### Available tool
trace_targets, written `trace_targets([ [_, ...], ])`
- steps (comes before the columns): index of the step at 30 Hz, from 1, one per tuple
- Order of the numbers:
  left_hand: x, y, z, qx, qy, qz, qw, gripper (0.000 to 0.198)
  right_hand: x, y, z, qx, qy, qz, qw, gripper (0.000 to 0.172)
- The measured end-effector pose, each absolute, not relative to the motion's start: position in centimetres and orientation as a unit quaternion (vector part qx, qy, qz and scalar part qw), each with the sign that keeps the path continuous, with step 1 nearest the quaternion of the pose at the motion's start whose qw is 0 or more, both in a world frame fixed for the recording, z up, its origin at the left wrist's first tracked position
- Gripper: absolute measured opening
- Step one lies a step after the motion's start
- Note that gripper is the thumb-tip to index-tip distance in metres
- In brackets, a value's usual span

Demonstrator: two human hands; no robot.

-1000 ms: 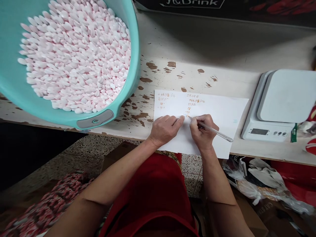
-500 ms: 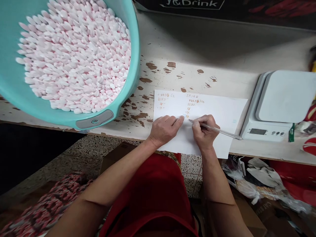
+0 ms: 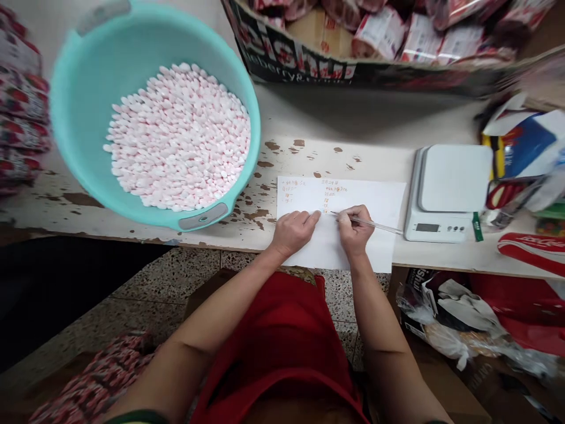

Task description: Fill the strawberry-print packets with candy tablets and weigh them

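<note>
A white sheet of paper (image 3: pixel 304 250) with two columns of orange handwriting lies at the table's front edge. My right hand (image 3: pixel 355 228) grips a clear pen (image 3: pixel 382 227), its tip on the paper beside the lowest line of the right column. On the paper's left part rests my left hand (image 3: pixel 295 231), fingers curled, with the thumb pointing toward the writing; whether anything is under its fingers is hidden. Left of the paper stands a turquoise basin (image 3: pixel 251 159) with many pale pink, oval pieces (image 3: pixel 180 141) in it.
A white digital scale (image 3: pixel 454 179) sits right of the paper. Behind is a black printed box (image 3: pixel 304 65) with red packets. Further right are wrappers and a red Coca-Cola item (image 3: pixel 532 253). Red packets (image 3: pixel 22 118) line the far left. Bags and boxes stand below the table at right.
The view has shifted and widened, showing more of the box, the packets and the whole basin. Both hands keep their places on the paper, the pen still in my right hand.
</note>
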State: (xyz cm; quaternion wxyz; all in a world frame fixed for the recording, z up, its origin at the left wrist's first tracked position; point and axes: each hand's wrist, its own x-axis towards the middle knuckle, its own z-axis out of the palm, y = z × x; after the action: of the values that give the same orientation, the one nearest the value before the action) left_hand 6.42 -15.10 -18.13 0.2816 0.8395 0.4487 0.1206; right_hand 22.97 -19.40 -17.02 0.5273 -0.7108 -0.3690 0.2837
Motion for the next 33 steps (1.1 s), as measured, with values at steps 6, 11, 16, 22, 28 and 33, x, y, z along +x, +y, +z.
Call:
trace_targets([
  [6,7.5,-14.5,-15.6,0.789,0.489,0.08,0.363,0.025,23.7,-19.4,-13.7,-0.69,-0.214,0.362,0.588,0.016],
  [11,7.2,-14.6,-10.7,0.712,0.55,0.081,0.428,0.031,24.1,-24.8,-9.3,-0.695,-0.183,0.364,0.592,0.025],
  [16,5.2,-16.9,-7.0,0.453,0.544,0.097,0.7,0.02,23.9,-31.5,-7.3,-0.693,-0.108,0.417,0.579,0.031],
  [22,4.3,-19.8,-5.2,0.39,0.545,0.09,0.736,0.029,23.6,-33.3,-5.3,-0.679,-0.067,0.439,0.585,0.031],
  [28,5.5,-19.1,-0.8,0.42,0.444,0.098,0.785,0.046,22.9,-30.6,-0.1,-0.656,-0.109,0.427,0.613,0.026],
  [33,7.1,-17.9,3.7,0.406,0.364,0.109,0.831,0.048,22.0,-29.2,4.1,-0.652,-0.159,0.405,0.621,0.023],
])
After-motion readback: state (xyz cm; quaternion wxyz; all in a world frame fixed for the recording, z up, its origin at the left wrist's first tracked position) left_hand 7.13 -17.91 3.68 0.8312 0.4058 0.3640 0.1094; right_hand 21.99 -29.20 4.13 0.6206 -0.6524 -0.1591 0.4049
